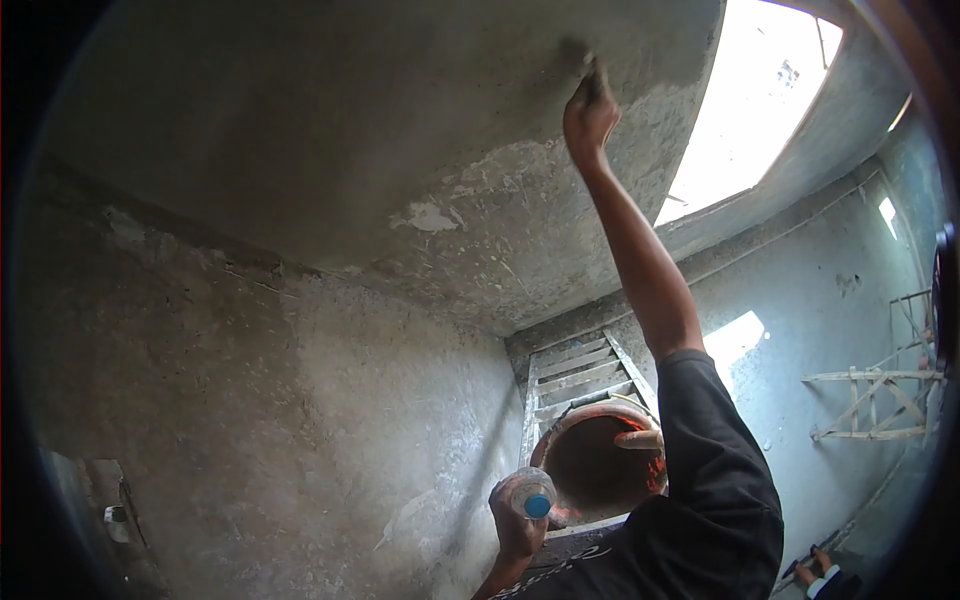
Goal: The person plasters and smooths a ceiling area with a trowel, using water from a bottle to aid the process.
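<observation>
My right hand (592,118) is raised to the grey plastered ceiling (350,110), its fingers closed and their tips at the surface. A small pale spot shows at the fingertips, and a dark patch lies beside them; what the hand grips is too small to make out. Low in the view, my left hand (512,520) is wrapped around a clear plastic bottle (522,486) with a blue cap pointing toward me. Just right of the bottle is a round bucket (545,455) with a dark inside and orange-red smears. A rounded handle (640,439) juts over its rim.
A ladder (531,400) stands behind the bucket by the corner. Bright light comes through a ceiling opening (750,100) at upper right. A wooden frame (875,405) is at the right wall. Another person's hands (815,568) show at lower right. A rough wall (230,400) fills the left.
</observation>
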A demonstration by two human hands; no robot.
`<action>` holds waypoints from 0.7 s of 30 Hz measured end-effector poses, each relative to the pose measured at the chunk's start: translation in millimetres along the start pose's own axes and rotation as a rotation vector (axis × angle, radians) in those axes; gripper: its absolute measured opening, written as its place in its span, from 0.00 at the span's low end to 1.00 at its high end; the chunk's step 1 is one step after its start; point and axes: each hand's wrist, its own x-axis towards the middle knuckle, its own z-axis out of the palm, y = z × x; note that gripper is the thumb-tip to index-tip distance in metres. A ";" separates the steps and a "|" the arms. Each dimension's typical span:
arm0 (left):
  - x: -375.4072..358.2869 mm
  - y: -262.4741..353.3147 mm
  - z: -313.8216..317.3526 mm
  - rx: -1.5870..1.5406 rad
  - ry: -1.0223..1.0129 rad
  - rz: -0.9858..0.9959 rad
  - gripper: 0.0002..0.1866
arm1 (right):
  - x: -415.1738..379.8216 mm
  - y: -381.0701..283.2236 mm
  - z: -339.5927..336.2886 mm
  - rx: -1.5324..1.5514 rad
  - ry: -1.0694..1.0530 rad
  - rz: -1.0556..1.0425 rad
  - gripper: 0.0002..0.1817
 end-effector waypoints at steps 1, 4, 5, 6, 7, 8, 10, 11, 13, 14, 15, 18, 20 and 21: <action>0.2 1.7 0.2 0.003 -0.001 -0.002 0.31 | 13.0 6.6 9.0 0.001 -0.001 0.004 0.25; 3.7 4.0 0.8 -0.012 0.033 0.007 0.31 | 24.0 13.5 31.9 -0.145 0.174 -0.291 0.29; 1.7 3.1 1.2 -0.006 0.029 0.019 0.31 | 10.4 10.7 44.1 -0.110 0.112 -0.179 0.31; 2.8 1.5 1.7 0.000 0.029 0.035 0.31 | 0.3 7.6 48.9 -0.090 0.085 -0.125 0.32; 5.2 3.1 0.8 -0.001 0.028 0.039 0.31 | -9.9 4.3 53.7 -0.072 0.059 -0.070 0.33; 5.6 8.1 -0.5 0.004 0.029 0.004 0.32 | -27.2 0.1 44.6 0.046 -0.135 -0.029 0.31; 7.3 8.7 -0.2 0.006 0.029 -0.022 0.33 | -46.6 -7.9 20.8 0.161 -0.323 0.007 0.29; 6.5 7.7 0.4 -0.011 0.025 -0.017 0.33 | -54.1 -10.7 8.3 0.103 -0.376 -0.069 0.26; 7.1 7.0 -0.2 -0.023 0.027 -0.011 0.33 | -48.0 -12.1 1.4 0.052 -0.428 -0.145 0.24; 9.3 10.2 -1.4 -0.050 0.021 -0.023 0.33 | -35.0 -10.1 2.3 0.099 -0.214 -0.084 0.22; 11.6 13.4 -2.5 -0.077 0.015 -0.035 0.33 | -21.4 -7.5 3.5 0.145 0.002 -0.024 0.20; 9.2 12.7 -3.2 -0.088 0.008 -0.047 0.33 | 29.3 -26.4 3.1 0.191 0.045 0.184 0.24; 8.5 10.7 -2.7 -0.082 0.010 -0.046 0.33 | 44.6 -5.4 31.8 0.099 0.233 -0.181 0.26; 8.0 9.9 -3.1 -0.078 0.007 -0.045 0.33 | 34.8 -8.2 41.3 0.102 0.233 -0.180 0.26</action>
